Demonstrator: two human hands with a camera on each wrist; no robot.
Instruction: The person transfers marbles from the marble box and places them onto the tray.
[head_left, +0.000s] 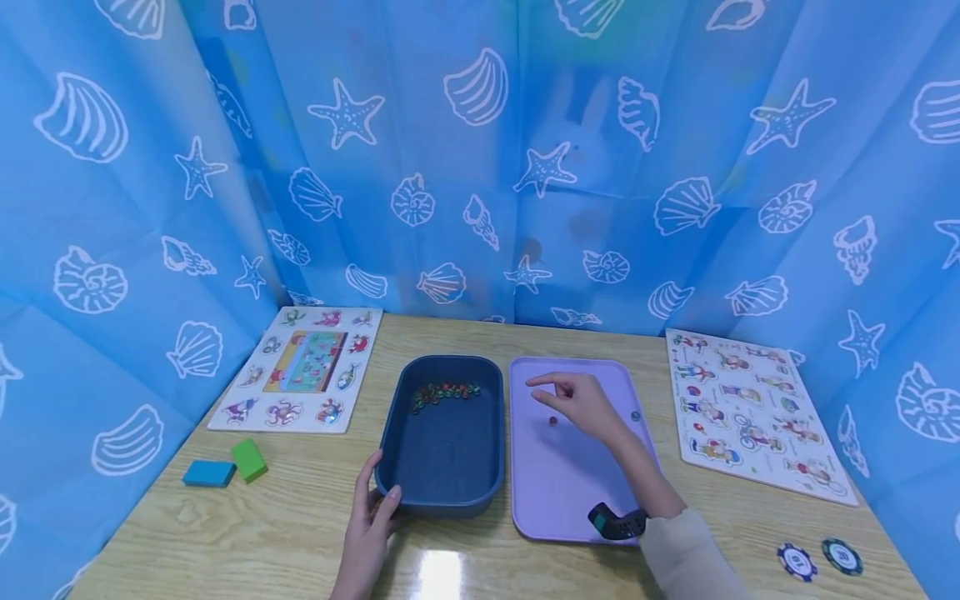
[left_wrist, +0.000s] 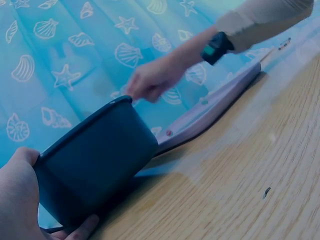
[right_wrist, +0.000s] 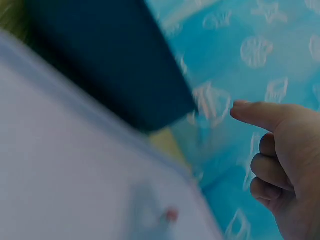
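Note:
My left hand (head_left: 369, 521) grips the near left corner of a dark blue plastic bin (head_left: 442, 506). In the left wrist view its thumb is at the rim and its fingertips show under the base. Several small red and green glass marbles (head_left: 442, 393) lie toward the far side inside the bin. Above the lilac tray (head_left: 536, 500) hovers my right hand (head_left: 583, 402), its index finger and thumb apart with nothing visible between them; the other fingers are curled in. On the tray sit a reddish marble (head_left: 552, 421) and a green marble (head_left: 636, 415).
Picture puzzle boards lie at the back left (head_left: 242, 392) and right (head_left: 750, 408). A blue block (head_left: 208, 473) and a green block (head_left: 249, 460) rest left of the bin. Two poker chips (head_left: 842, 556) lie front right. A shell-patterned curtain (head_left: 480, 208) encloses the table.

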